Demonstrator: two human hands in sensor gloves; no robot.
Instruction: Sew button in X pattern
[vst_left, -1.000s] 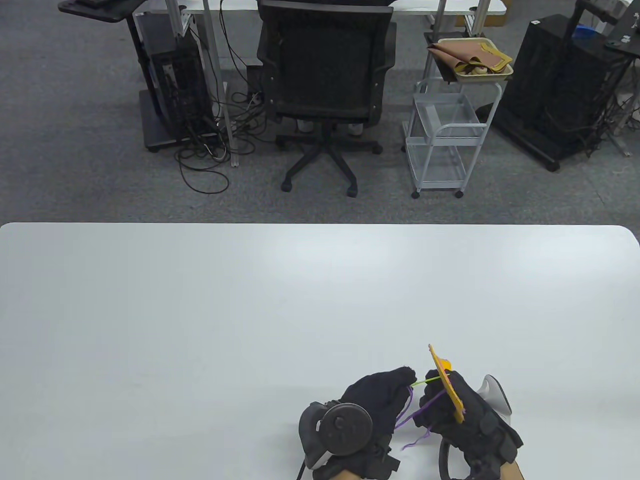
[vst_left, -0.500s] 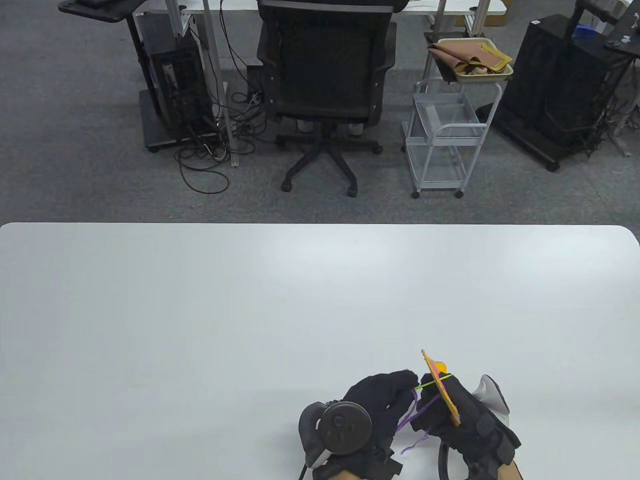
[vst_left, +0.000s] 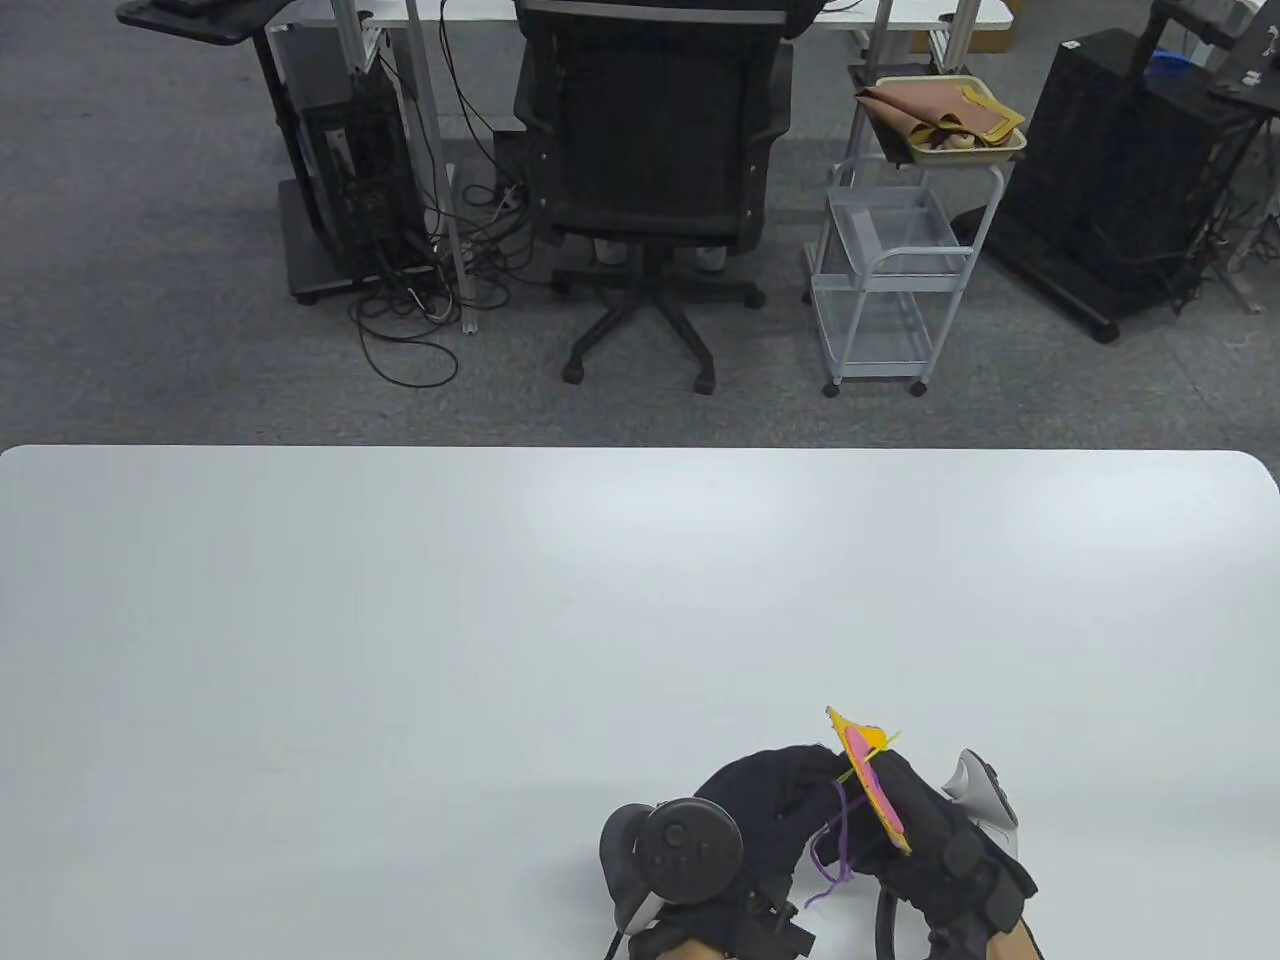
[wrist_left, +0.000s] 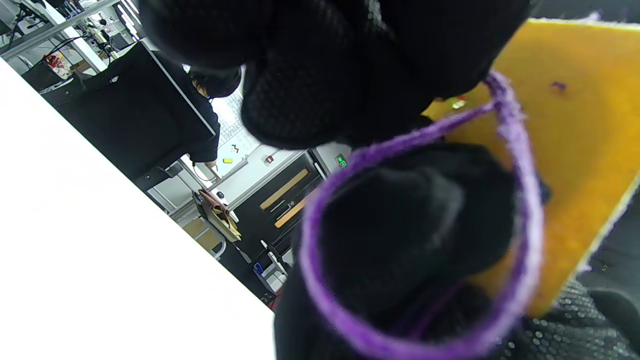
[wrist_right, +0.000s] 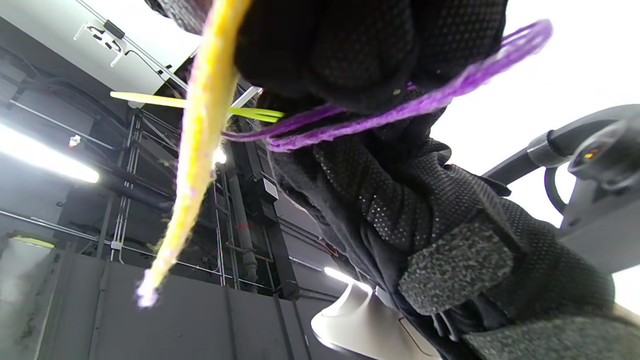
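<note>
The room is bright and even. The white worktop (vst_left: 400, 600) shines with soft pale patches and small shadows. In the left wrist view it glares pure white, and the purple thread (wrist_left: 520, 165) looks fuzzy. In the right wrist view, ceiling lights (wrist_right: 45, 162) glow and the yellow cloth (wrist_right: 200, 125) is blurred.

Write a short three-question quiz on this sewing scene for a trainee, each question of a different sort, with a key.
1. True or false: the yellow felt piece lies flat on the table.
2. The yarn is: A green, B purple, C red.
3. Fill in: the right hand holds the ____.

Key: 1 false, since both the left hand and the right keep it raised on edge; 2 B; 3 felt piece, with the needle through it.
</note>
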